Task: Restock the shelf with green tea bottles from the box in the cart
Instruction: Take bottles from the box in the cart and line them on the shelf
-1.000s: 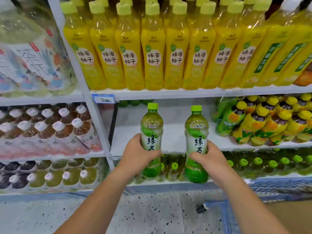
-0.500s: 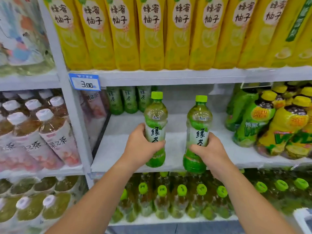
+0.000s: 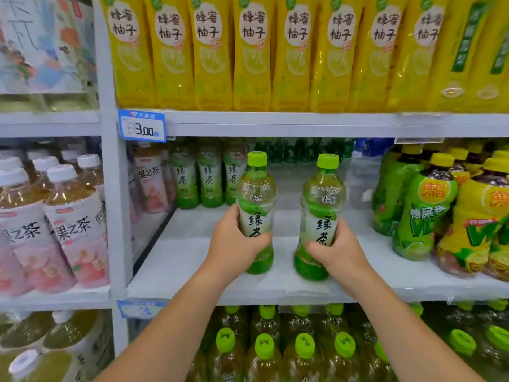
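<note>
I hold two upright green tea bottles with light green caps over the white middle shelf. My left hand grips the left bottle around its label. My right hand grips the right bottle the same way. Both bottle bases are near the shelf surface, toward its front; I cannot tell if they touch it. Three more green tea bottles stand at the back left of this shelf. The cart and box are out of view.
Yellow honey-pomelo bottles fill the shelf above, with a 3.00 price tag on its edge. Green and yellow lemon-tea bottles crowd the right of the middle shelf. Pink-labelled bottles sit left of the upright. Green-capped bottles line the shelf below.
Both hands have carried the bottles forward and onto the middle shelf space. The view has moved closer to the shelf, and the floor and cart corner have dropped out of sight.
</note>
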`<act>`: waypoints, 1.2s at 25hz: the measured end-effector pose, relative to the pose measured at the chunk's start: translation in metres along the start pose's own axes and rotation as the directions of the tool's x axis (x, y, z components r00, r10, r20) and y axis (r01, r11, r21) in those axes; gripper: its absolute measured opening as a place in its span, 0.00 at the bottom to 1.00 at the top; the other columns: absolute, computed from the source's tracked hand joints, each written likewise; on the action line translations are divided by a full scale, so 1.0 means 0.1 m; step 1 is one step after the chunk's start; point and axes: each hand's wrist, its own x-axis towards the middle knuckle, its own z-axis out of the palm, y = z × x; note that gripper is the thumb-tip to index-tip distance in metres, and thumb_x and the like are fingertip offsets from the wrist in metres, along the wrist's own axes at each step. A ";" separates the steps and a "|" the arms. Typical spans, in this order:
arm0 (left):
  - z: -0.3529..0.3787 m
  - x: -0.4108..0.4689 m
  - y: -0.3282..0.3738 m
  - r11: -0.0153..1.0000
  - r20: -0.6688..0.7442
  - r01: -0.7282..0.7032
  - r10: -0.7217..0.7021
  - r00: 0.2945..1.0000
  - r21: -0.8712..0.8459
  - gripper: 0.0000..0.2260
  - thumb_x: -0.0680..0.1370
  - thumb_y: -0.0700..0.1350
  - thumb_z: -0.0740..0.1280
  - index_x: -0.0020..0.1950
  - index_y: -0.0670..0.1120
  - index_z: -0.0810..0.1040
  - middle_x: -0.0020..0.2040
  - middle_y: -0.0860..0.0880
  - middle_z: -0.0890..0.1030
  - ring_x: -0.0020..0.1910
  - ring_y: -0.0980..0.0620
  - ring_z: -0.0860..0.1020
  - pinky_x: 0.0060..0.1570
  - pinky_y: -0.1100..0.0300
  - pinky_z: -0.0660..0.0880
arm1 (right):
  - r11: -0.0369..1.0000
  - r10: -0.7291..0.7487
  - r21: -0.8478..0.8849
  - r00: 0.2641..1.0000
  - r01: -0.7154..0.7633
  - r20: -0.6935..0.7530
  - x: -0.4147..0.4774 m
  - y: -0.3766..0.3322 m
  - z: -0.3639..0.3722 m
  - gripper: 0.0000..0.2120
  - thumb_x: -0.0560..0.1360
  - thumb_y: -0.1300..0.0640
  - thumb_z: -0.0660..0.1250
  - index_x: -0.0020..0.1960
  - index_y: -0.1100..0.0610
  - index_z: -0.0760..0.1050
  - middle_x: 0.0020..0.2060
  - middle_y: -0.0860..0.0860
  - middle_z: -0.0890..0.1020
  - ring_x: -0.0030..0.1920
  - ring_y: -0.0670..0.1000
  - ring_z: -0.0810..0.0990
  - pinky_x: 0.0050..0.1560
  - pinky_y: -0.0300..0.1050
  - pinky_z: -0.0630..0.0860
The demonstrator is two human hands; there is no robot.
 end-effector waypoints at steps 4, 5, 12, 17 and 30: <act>0.00 -0.01 -0.03 0.999 0.024 -0.038 0.039 0.999 -0.024 0.21 0.68 0.43 0.80 0.54 0.61 0.77 0.46 0.65 0.84 0.44 0.67 0.82 0.36 0.74 0.76 | 0.999 -0.046 0.011 0.996 0.046 0.075 0.03 0.02 -0.04 0.22 0.70 0.62 0.76 0.54 0.42 0.72 0.48 0.44 0.84 0.46 0.42 0.84 0.43 0.38 0.77; -0.02 -0.03 -0.03 0.999 0.041 -0.042 0.043 0.998 -0.027 0.23 0.68 0.44 0.80 0.56 0.62 0.77 0.47 0.67 0.83 0.46 0.68 0.81 0.36 0.75 0.76 | 0.998 -0.059 0.009 0.995 0.059 0.084 0.02 0.02 -0.05 0.22 0.70 0.61 0.77 0.55 0.42 0.73 0.49 0.43 0.84 0.49 0.44 0.83 0.45 0.40 0.77; -0.15 -0.23 -0.23 0.981 0.038 -0.046 0.040 0.998 0.186 0.38 0.65 0.55 0.82 0.72 0.59 0.70 0.64 0.60 0.75 0.60 0.62 0.77 0.57 0.63 0.78 | 0.980 -0.149 -0.112 0.981 0.163 0.123 -0.10 0.11 -0.25 0.33 0.64 0.47 0.81 0.64 0.40 0.70 0.56 0.38 0.81 0.53 0.38 0.81 0.49 0.36 0.78; -0.11 -0.17 -0.31 0.947 -0.006 -0.113 0.120 0.993 0.299 0.21 0.68 0.55 0.81 0.59 0.58 0.81 0.53 0.61 0.82 0.50 0.65 0.79 0.50 0.67 0.78 | 0.959 -0.203 -0.174 0.971 0.224 0.128 -0.05 0.17 -0.22 0.24 0.66 0.48 0.81 0.57 0.38 0.75 0.50 0.33 0.84 0.50 0.35 0.82 0.45 0.30 0.78; 0.20 0.59 -0.35 0.943 -0.083 0.002 0.027 0.996 0.332 0.21 0.69 0.49 0.82 0.56 0.48 0.78 0.49 0.54 0.83 0.48 0.57 0.82 0.49 0.58 0.82 | 0.954 -0.155 -0.230 0.973 0.193 0.172 0.99 0.29 -0.01 0.20 0.68 0.48 0.80 0.52 0.36 0.73 0.46 0.35 0.84 0.47 0.36 0.82 0.43 0.31 0.75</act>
